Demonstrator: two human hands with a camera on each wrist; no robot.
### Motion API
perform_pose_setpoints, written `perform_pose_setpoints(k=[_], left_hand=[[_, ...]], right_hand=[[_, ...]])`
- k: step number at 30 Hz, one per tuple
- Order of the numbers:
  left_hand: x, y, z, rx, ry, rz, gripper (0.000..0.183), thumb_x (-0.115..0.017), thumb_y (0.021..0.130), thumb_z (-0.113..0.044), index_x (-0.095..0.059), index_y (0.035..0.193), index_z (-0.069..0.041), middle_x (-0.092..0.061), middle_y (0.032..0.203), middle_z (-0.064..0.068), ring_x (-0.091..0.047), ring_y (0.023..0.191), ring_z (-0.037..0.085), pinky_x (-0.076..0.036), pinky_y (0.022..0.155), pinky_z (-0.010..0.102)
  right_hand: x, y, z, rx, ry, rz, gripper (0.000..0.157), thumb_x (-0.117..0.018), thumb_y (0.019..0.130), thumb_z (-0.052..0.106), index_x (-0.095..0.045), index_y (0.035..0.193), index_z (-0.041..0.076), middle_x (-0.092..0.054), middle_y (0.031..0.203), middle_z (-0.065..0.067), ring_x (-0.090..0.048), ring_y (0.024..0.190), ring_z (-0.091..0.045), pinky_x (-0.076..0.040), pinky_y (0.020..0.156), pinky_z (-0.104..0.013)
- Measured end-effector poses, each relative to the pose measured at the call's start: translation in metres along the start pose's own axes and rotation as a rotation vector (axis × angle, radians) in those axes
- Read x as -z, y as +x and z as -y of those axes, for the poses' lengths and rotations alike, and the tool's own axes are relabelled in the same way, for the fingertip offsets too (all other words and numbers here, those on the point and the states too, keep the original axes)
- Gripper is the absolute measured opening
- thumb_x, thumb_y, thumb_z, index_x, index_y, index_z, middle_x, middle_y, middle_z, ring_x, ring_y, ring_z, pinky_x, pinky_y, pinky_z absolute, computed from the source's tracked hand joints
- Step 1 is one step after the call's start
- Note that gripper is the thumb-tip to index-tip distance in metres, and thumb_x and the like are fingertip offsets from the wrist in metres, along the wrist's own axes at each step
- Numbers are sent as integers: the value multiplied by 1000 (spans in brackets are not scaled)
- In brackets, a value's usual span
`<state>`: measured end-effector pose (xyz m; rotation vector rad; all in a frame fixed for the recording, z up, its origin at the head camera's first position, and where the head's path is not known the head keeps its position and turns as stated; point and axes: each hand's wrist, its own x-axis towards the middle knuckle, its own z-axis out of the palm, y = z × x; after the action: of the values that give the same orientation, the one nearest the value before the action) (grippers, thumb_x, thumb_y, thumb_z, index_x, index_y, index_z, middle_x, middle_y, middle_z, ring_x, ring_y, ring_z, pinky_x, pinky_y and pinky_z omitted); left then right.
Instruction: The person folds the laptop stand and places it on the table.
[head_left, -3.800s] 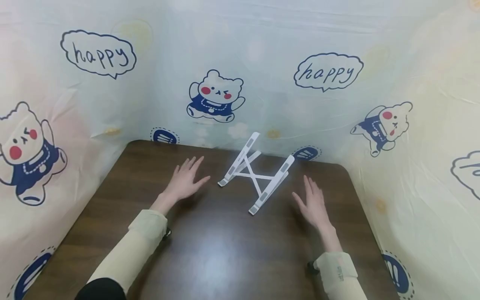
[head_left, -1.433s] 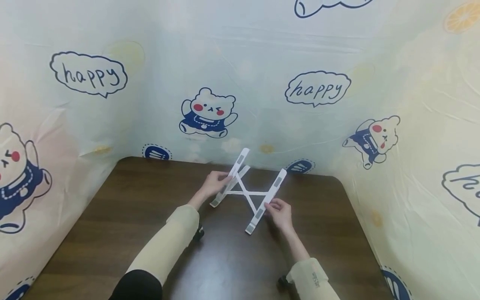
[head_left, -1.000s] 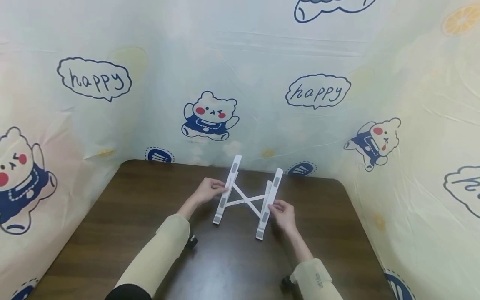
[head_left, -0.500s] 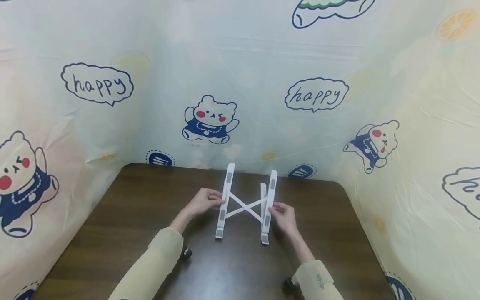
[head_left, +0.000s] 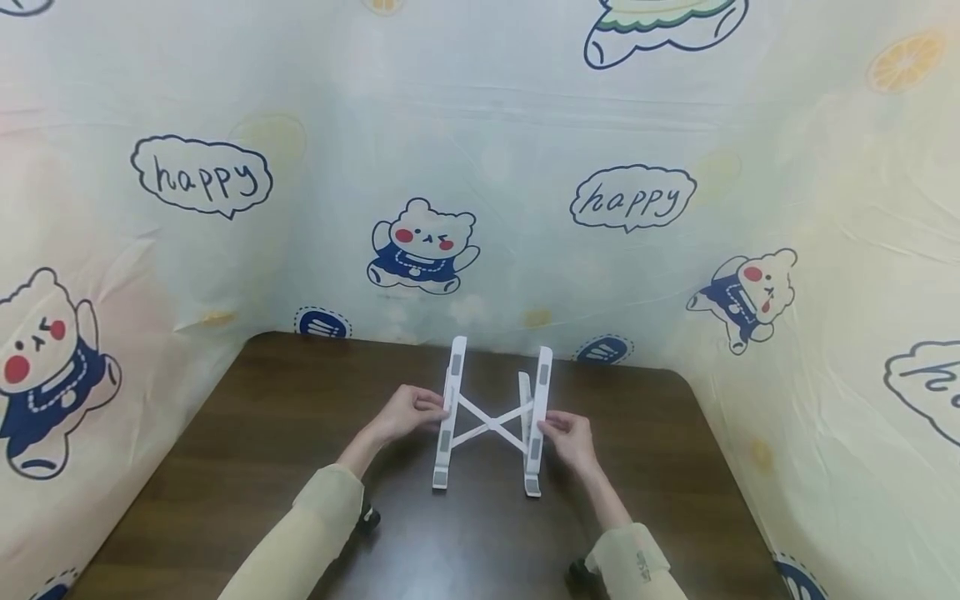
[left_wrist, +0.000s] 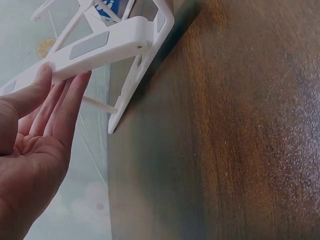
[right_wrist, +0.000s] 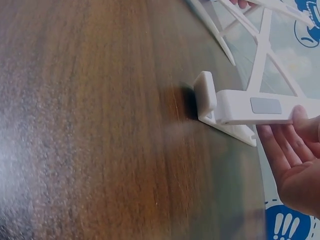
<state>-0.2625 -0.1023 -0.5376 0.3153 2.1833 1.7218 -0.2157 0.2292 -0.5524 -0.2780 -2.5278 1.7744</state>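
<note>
A white folding laptop stand [head_left: 491,423] stands unfolded on the brown table, its two long arms joined by crossed bars and fitted with grey pads. My left hand [head_left: 408,412] pinches the left arm near its middle. In the left wrist view the thumb of that hand [left_wrist: 42,115] lies on the upper face of the stand [left_wrist: 105,45], fingers beneath. On the other side, my right hand [head_left: 570,437] holds the right arm between thumb and fingers. The right wrist view shows this grip by the right hand [right_wrist: 297,155], close to a grey pad on the stand [right_wrist: 240,107].
The wooden table [head_left: 450,550] ends at the back against a pale curtain [head_left: 510,108] printed with bears and "happy" bubbles. The curtain also runs along both sides. The stand is near the back edge of the table.
Both hands, first open and apart from the stand, came to grip its two arms. The stand has turned from slanted to nearly straight toward me and shifted nearer; the head view has tilted up.
</note>
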Motion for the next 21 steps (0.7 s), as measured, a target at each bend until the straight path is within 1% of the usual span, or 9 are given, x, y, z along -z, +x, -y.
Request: perform_pose_setpoints(k=[4, 7, 11, 15, 17, 21], left_hand=[[-2, -2, 0, -11, -39, 12, 24, -76, 100, 0, -72, 120, 14, -82, 113, 29, -84, 98, 32, -69, 92, 49], [-3, -3, 2, -13, -43, 15, 23, -76, 101, 0, -72, 118, 14, -82, 111, 27, -84, 96, 29, -69, 93, 51], [-4, -4, 4, 0, -42, 1, 23, -76, 101, -2, -72, 118, 13, -82, 110, 26, -84, 95, 27, -70, 90, 46], [-6, -5, 4, 4, -39, -7, 25, -77, 101, -2, -71, 120, 13, -82, 111, 26, -83, 96, 28, -71, 88, 42], [-6, -6, 4, 2, -37, -9, 26, -77, 101, -2, -71, 121, 14, -82, 112, 27, -83, 98, 28, -71, 88, 42], [-6, -6, 5, 3, -31, -29, 27, -76, 102, -3, -71, 123, 13, -81, 114, 27, -83, 99, 29, -70, 89, 41]], right_hand=[[2, 0, -3, -17, 32, 8, 27, -75, 101, -1, -74, 125, -11, -80, 118, -31, -83, 101, -35, -71, 87, -44], [4, -1, -5, -14, 64, 20, 28, -75, 101, -1, -73, 127, -10, -81, 116, -29, -84, 98, -33, -71, 87, -46], [7, -2, -6, 14, 93, 27, 34, -75, 101, -1, -69, 134, -6, -81, 113, -28, -83, 98, -33, -70, 88, -49], [9, -1, -7, 25, 117, 29, 42, -74, 102, 0, -67, 143, 0, -81, 115, -27, -83, 102, -33, -70, 90, -50], [10, 0, -7, 24, 131, 34, 43, -74, 103, 1, -67, 145, 2, -81, 117, -26, -83, 103, -32, -70, 90, -50], [10, 3, -6, 36, 151, 40, 39, -73, 104, 3, -69, 142, 0, -81, 119, -26, -83, 102, -31, -70, 88, -50]])
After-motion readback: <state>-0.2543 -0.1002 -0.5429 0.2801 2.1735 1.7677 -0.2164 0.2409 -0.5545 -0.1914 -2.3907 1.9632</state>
